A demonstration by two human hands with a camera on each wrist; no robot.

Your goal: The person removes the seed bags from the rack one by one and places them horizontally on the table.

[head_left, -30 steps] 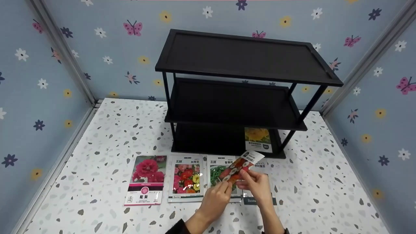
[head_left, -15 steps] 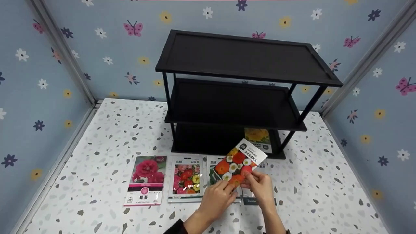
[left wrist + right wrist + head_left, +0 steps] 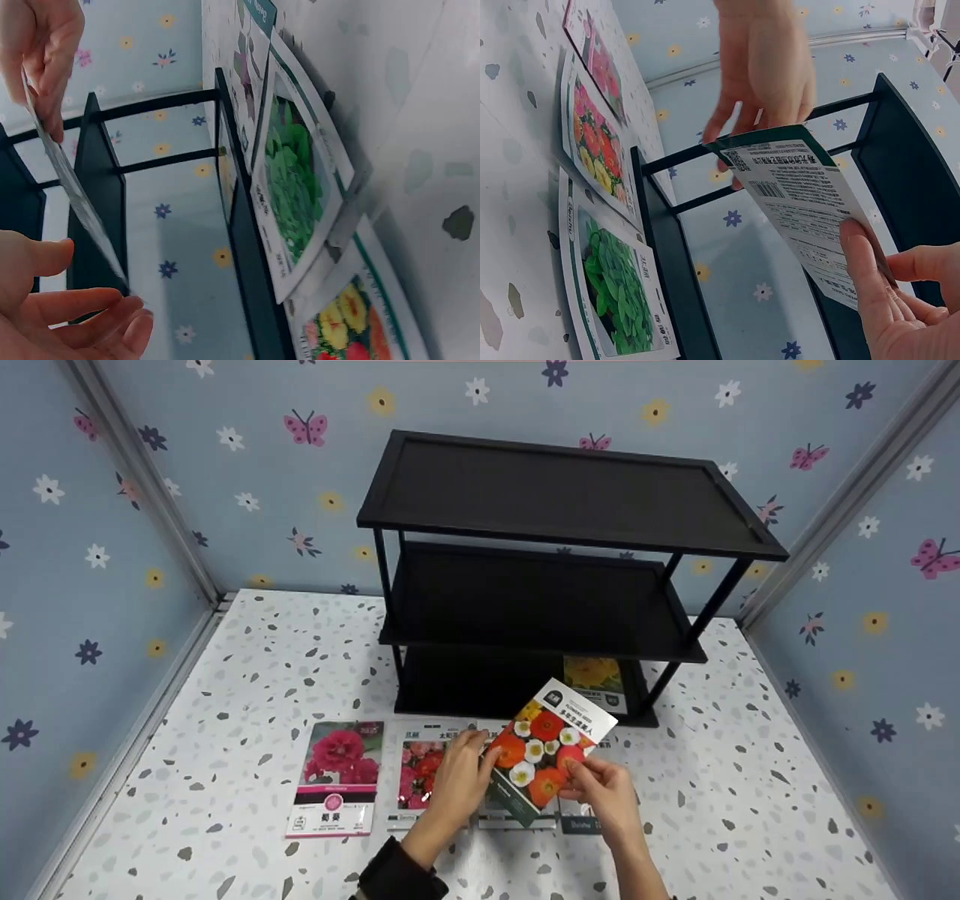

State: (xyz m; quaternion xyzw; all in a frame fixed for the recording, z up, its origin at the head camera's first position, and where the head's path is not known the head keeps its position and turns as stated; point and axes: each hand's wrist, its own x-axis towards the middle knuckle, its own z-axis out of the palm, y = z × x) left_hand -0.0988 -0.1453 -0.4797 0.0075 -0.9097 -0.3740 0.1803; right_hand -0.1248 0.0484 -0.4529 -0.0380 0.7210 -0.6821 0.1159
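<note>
My right hand [image 3: 611, 799] pinches a seed packet [image 3: 546, 742] with red, orange and white flowers by its right edge. The packet is held tilted above the table, and the right wrist view shows its printed back [image 3: 799, 206]. My left hand [image 3: 459, 780] is at the packet's left edge, thumb and fingers spread apart; in the left wrist view its fingertips [image 3: 131, 304] lie by that edge, and I cannot tell whether they touch it. Below lie a red-and-yellow flower packet [image 3: 420, 776], a green-leaf packet [image 3: 619, 285] and a partly covered packet [image 3: 581, 819].
A pink-flower packet [image 3: 337, 776] lies at the left of the row. Behind stands a black three-tier shelf [image 3: 540, 600], with a yellow-flower packet [image 3: 594, 679] at the right of its bottom tier. Patterned wall panels [image 3: 480, 405] enclose the speckled table [image 3: 247, 780].
The packet has turned its flower picture toward the head camera. My left hand has released its lower edge and moved left and up; my right hand keeps its pinch.
</note>
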